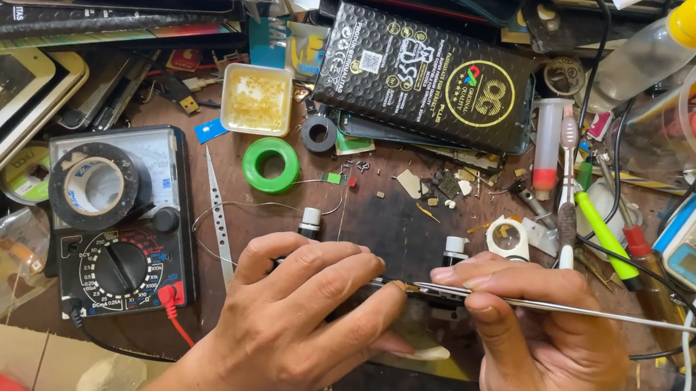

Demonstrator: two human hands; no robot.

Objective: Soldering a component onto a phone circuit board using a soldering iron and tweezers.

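One head-worn view looks steeply down, close above the cluttered table [382, 221], multimeter [122, 232] at lower left.

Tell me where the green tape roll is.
In the head view, the green tape roll lies left of centre on the bench, just below the small white tray and right of the multimeter.
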